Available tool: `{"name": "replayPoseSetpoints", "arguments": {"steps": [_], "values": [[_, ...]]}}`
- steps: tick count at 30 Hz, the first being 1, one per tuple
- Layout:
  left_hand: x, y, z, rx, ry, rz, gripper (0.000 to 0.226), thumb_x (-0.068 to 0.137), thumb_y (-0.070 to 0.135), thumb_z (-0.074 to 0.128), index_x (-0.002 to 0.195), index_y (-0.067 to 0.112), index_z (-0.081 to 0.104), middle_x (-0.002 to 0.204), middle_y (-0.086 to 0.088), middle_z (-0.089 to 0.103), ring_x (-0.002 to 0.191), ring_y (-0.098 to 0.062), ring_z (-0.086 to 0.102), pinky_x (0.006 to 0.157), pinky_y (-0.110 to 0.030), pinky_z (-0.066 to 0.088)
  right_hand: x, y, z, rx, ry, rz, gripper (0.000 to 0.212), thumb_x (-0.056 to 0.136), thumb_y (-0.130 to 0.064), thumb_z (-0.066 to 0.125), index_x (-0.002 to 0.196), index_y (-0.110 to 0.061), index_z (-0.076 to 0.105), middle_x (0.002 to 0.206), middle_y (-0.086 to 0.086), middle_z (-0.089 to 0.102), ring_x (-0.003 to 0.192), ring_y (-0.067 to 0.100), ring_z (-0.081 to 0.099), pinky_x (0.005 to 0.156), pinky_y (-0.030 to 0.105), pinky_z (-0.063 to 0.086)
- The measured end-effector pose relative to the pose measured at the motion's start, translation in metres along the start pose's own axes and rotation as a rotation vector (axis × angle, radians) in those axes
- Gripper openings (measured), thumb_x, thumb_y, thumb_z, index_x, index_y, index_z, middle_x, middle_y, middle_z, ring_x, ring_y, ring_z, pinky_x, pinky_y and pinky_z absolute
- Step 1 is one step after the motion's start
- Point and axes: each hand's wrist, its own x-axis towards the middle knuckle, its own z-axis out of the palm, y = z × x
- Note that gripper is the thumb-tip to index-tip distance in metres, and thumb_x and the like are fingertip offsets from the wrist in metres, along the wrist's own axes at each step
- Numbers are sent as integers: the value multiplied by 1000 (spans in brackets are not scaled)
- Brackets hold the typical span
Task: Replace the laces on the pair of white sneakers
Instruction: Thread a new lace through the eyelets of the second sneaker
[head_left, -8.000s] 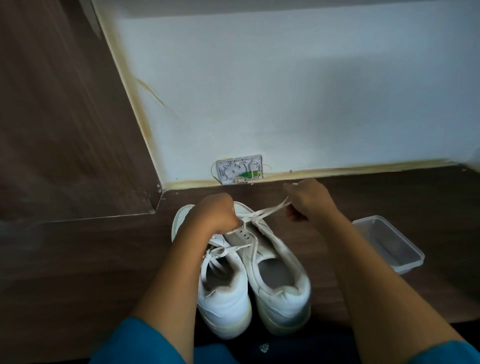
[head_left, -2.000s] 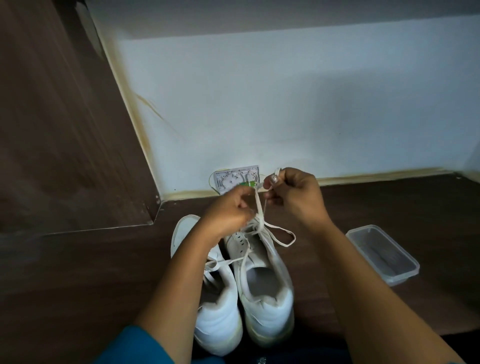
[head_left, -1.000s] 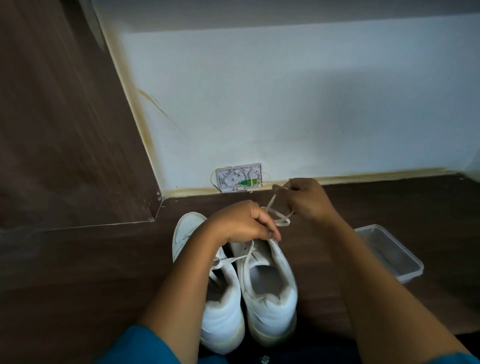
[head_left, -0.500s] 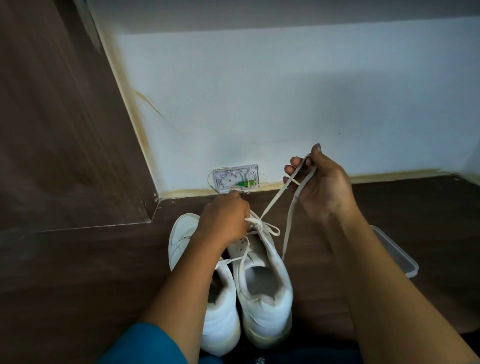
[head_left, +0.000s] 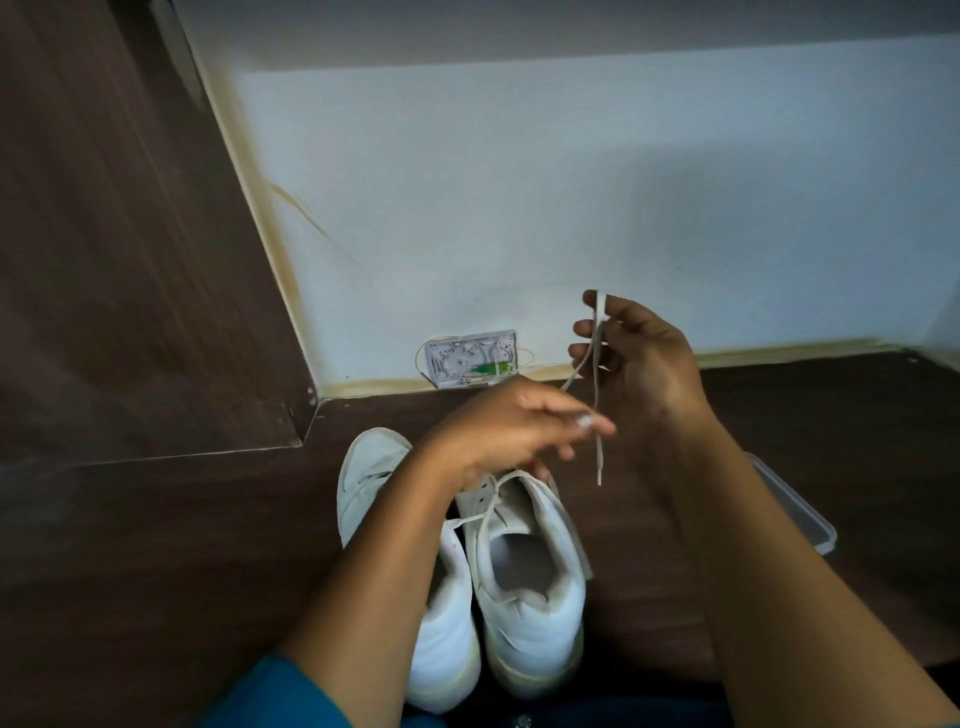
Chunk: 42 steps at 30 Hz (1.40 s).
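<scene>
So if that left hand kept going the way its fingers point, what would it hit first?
Probably the loose lace end hanging from the right hand. The left hand points rightward at it and seems to overlap it in the picture, but depth is unclear. Beyond comes the right wrist.

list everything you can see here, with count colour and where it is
sneakers: 2, white, side by side on the floor, toes toward the wall
lace: 1 seen, off-white, runs up from the sneaker nearer the container, end dangling
container: 1, clear, on the floor at right, partly behind the forearm
wall box: 1, white with a green part, at the foot of the wall
wall: 1, white, far side
floor: 1, dark wood
panel: 1, dark wood, left
sleeve: 1 seen, teal, bottom edge
left hand: over the sneakers, fingers reaching toward the lace, grip unclear
right hand: raised, holding the lace
</scene>
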Motion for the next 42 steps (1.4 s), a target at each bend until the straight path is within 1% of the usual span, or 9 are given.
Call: {"name": "replayPoseSetpoints", "arguments": {"steps": [4, 7, 11, 17, 21, 24, 32, 36, 42], "values": [[10, -17, -20, -16, 563, 40, 11, 86, 12, 64, 86, 22, 58, 75, -5, 58, 63, -17, 57, 56, -30, 45, -8, 1, 7, -270, -225, -53, 40, 89, 13, 41, 97, -17, 66, 74, 7, 60, 48, 10, 53, 48, 17, 46], [7, -23, -27, 13, 410, -65, 28, 85, 17, 67, 107, 22, 50, 77, -5, 55, 64, -18, 59, 52, -28, 44, -14, 8, 16, -511, -410, -46, 24, 91, 3, 52, 103, -11, 67, 66, 10, 57, 44, 5, 47, 45, 14, 39], [2, -35, -31, 575, 264, -289, 17, 83, 25, 69, 96, 19, 60, 85, 0, 56, 77, -20, 58, 65, -29, 47, -14, 12, 24, -441, -345, -59, 17, 93, -2, 54, 105, -10, 63, 66, 10, 57, 39, -2, 48, 43, 7, 33], [8, -35, -26, 202, 325, 1, 52, 69, 27, 73, 114, 35, 49, 100, 0, 58, 86, -21, 63, 69, -35, 52, -12, 12, 20, -569, -456, -185, 32, 95, 0, 47, 92, -27, 64, 73, 1, 63, 69, 11, 61, 67, 25, 50], [5, -29, -24, -162, 294, 79, 25, 87, -1, 58, 93, 24, 55, 76, -1, 54, 64, -10, 59, 49, -20, 45, -16, 7, 28, -561, -465, -203, 11, 98, -13, 48, 92, -16, 57, 68, 2, 67, 60, 21, 62, 58, 33, 52], [2, -31, -27, -164, 314, 34, 22, 89, -1, 56, 77, 17, 54, 63, -2, 56, 50, -9, 53, 44, -17, 40, -12, 11, 25, -642, -427, -260, 16, 96, -19, 52, 82, -11, 55, 68, 2, 67, 61, 19, 61, 63, 39, 50], [1, -29, -25, -321, 254, -39, 16, 92, 0, 50, 83, 12, 56, 63, -3, 63, 48, -10, 54, 42, -18, 34, -23, 3, 32, -592, -451, -306, 25, 93, -7, 55, 75, 7, 67, 69, 17, 57, 59, 20, 53, 54, 18, 45], [-2, -28, -34, -429, 335, 0, 22, 95, 2, 46, 78, 10, 57, 57, -3, 61, 47, -11, 53, 44, -20, 35, -14, 4, 26, -611, -300, -271, 35, 94, -16, 55, 59, -11, 59, 60, 8, 47, 53, 7, 42, 55, 23, 33], [-3, -27, -32, -204, 213, 92, 33, 86, -4, 59, 98, 26, 57, 59, 1, 62, 47, -11, 55, 41, -19, 38, -23, 9, 30, -581, -530, -116, 42, 98, -19, 48, 60, -7, 62, 55, 14, 60, 52, 15, 61, 59, 19, 47]]}}
